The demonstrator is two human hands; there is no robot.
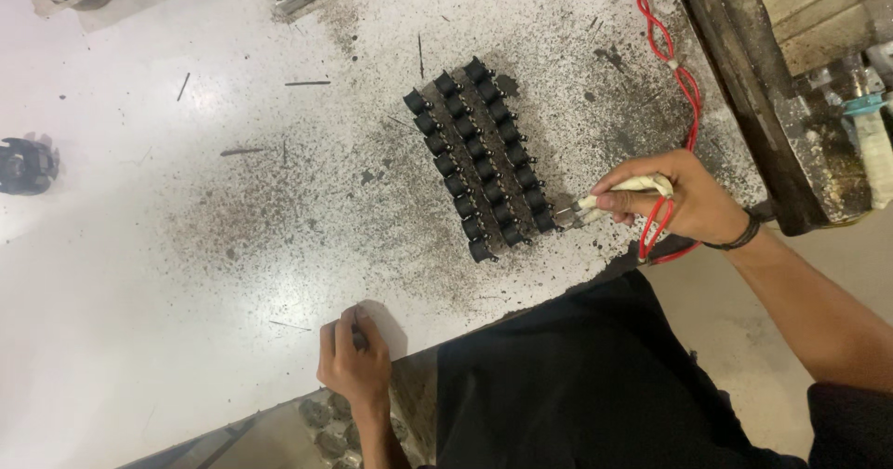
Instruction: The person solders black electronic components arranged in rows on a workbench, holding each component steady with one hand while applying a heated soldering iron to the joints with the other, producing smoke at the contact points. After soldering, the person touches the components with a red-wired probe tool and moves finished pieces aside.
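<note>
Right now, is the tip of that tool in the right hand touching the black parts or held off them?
Touching, as far as it shows: the tool in the right hand has its tip against the near end of the black parts.

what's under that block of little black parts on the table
The black parts sit in three rows on the white table, on a dark, sooty patch. The surface directly beneath them is covered.

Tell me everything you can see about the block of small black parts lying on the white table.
The block of small black parts lies flat on the stained white table, running diagonally from upper left to lower right. It is made of three tight rows of many identical dark pieces, plastic by their look, with small pins sticking out at the sides. The table under it is darkened by soot. The metal tip of the tool in the right hand meets its lower right end.
</note>
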